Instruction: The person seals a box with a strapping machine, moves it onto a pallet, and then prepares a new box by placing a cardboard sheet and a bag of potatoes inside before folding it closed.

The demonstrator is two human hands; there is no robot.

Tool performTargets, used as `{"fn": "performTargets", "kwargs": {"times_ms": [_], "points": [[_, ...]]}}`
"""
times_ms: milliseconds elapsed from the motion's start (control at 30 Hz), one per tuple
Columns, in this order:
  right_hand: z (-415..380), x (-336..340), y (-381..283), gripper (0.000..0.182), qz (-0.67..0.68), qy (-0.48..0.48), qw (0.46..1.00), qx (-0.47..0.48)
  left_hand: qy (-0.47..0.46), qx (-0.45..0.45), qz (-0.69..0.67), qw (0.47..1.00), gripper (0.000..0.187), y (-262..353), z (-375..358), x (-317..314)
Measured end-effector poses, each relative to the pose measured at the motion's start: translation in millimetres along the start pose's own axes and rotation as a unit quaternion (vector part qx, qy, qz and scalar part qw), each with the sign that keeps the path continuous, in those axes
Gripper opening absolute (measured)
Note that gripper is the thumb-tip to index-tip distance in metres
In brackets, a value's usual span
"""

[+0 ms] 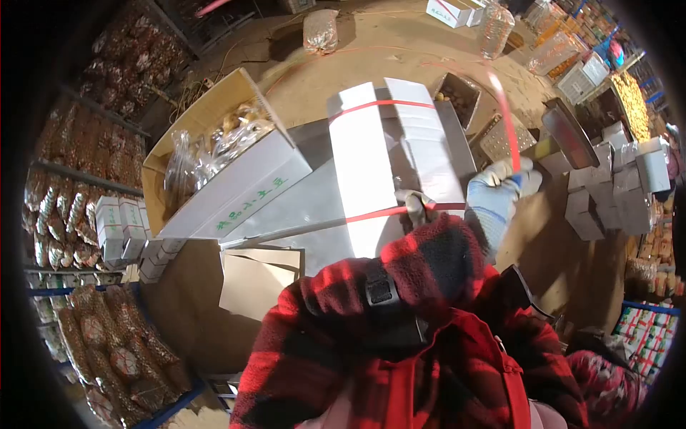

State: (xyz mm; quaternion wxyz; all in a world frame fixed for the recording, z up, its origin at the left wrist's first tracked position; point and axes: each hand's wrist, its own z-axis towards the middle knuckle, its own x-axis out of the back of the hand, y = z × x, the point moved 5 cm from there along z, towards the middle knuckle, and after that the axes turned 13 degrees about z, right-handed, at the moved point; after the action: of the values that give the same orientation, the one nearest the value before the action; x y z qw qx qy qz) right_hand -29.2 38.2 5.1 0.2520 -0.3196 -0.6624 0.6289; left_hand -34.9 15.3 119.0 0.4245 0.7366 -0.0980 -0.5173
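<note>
A white carton (363, 168) lies on a grey metal work surface (286, 204), with red strapping bands round its far and near ends. At the near band, my gloved left hand (416, 207) has its fingers curled against the carton; the sleeve covers part of it. To the right, my right hand (500, 191), in a blue and white glove, is closed round a red strap (509, 121). The strap's free part rises upward and blurs at its tip. On the left stands an open carton (246, 182) with clear plastic and brown lumpy produce inside.
Cardboard sheets (261, 279) rest at the near left of the work surface. Shelves with packed mesh bags (118, 357) line the left side. White boxes (611, 186) are stacked at the right. Crates (457, 100) stand on the floor beyond the carton.
</note>
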Motion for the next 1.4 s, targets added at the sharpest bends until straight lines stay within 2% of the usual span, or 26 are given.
{"fn": "performTargets", "kwargs": {"times_ms": [67,133,167,200,233,300,433,500,633,700,767,833,867,933,967,1000,1067,1100,1133,1167,1200,1267,1300,1333,1367,1400], "points": [[10.3,18.8,10.8,0.024,0.079,0.02,0.995,-0.064,-0.074,-0.025,0.086,0.993,0.021,-11.1,2.8,1.5],[20.1,39.8,21.2,0.021,0.127,0.049,0.985,-0.109,-0.06,-0.227,0.45,0.861,0.032,41.6,-8.7,26.7],[24.3,48.8,27.0,0.02,0.148,0.065,0.979,-0.126,-0.032,-0.156,0.503,0.849,0.035,45.6,-3.3,63.6],[28.8,57.7,29.8,0.019,0.169,0.079,0.972,-0.145,0.087,-0.251,0.67,0.693,0.035,62.6,6.3,96.9],[30.8,63.6,33.8,0.019,0.19,0.094,0.963,-0.165,0.117,-0.112,0.723,0.672,0.036,75.1,11.2,131.0],[28.2,69.8,39.0,0.019,0.239,0.124,0.94,-0.21,0.265,-0.205,0.871,0.358,0.041,38.4,5.7,216.8],[33.6,74.9,37.1,0.016,0.314,0.144,0.901,-0.263,0.173,-0.129,0.88,0.423,0.056,21.3,7.5,180.5],[35.8,79.1,47.8,0.015,0.344,0.13,0.885,-0.286,0.103,-0.087,0.926,0.352,0.059,5.0,21.4,128.3],[31.1,115.1,81.0,0.015,0.415,0.13,0.827,-0.357,0.023,-0.054,0.957,0.286,0.062,-15.9,38.5,115.3],[25.8,169.8,86.7,0.02,0.17,0.173,0.922,-0.302,0.01,-0.039,0.964,0.261,0.06,-15.2,39.6,119.1],[33.0,188.8,53.2,0.036,-0.096,0.169,0.959,-0.209,0.021,-0.029,0.965,0.26,0.06,-14.2,44.3,113.5],[32.8,175.4,-32.6,0.05,-0.352,0.131,0.922,-0.1,0.011,-0.008,0.969,0.247,0.06,-15.6,40.5,111.2],[35.7,161.4,-19.1,0.055,-0.396,0.038,0.917,-0.005,0.006,0.005,0.973,0.231,0.06,-15.8,41.9,110.6],[43.8,120.4,-23.9,0.051,-0.496,-0.104,0.86,0.063,0.009,-0.002,0.976,0.219,0.06,-15.9,43.9,108.8],[52.9,109.7,14.6,0.031,-0.533,-0.185,0.826,0.003,0.01,-0.004,0.977,0.215,0.06,-16.8,42.3,108.0],[68.1,108.7,74.2,0.014,-0.56,-0.191,0.806,0.025,0.009,-0.01,0.975,0.22,0.06,-17.0,41.5,107.0],[91.7,171.7,162.8,0.016,-0.553,-0.12,0.824,-0.037,0.013,-0.029,0.973,0.227,0.061,-19.6,39.4,106.8],[100.3,239.1,238.8,0.016,-0.602,-0.023,0.788,-0.124,0.015,-0.041,0.972,0.231,0.062,-20.0,40.8,106.8],[86.4,298.2,199.3,0.022,-0.506,0.047,0.851,-0.134,0.017,-0.046,0.969,0.242,0.062,-19.4,41.2,104.0],[69.5,377.1,217.5,0.025,-0.444,0.118,0.885,-0.08,0.014,-0.049,0.97,0.238,0.061,-21.0,40.5,105.0],[53.5,431.0,184.8,0.025,-0.545,0.138,0.792,-0.239,0.014,-0.052,0.971,0.235,0.061,-22.3,41.0,106.9],[23.5,523.5,144.1,0.018,-0.665,0.125,0.692,-0.252,0.015,-0.064,0.971,0.229,0.06,-23.1,42.2,106.2],[11.9,572.6,147.0,0.019,-0.676,0.124,0.64,-0.342,0.015,-0.059,0.972,0.225,0.06,-23.9,41.7,105.6],[5.5,609.2,150.8,0.02,-0.67,0.12,0.645,-0.347,0.016,-0.056,0.974,0.22,0.06,-24.8,42.5,104.6],[6.5,596.8,127.2,0.02,-0.619,0.208,0.7,-0.291,0.015,-0.053,0.975,0.214,0.06,-25.3,42.9,104.4],[14.8,553.6,100.9,0.019,-0.533,0.184,0.791,-0.239,0.011,-0.04,0.978,0.205,0.059,-26.1,42.7,107.0]]}}
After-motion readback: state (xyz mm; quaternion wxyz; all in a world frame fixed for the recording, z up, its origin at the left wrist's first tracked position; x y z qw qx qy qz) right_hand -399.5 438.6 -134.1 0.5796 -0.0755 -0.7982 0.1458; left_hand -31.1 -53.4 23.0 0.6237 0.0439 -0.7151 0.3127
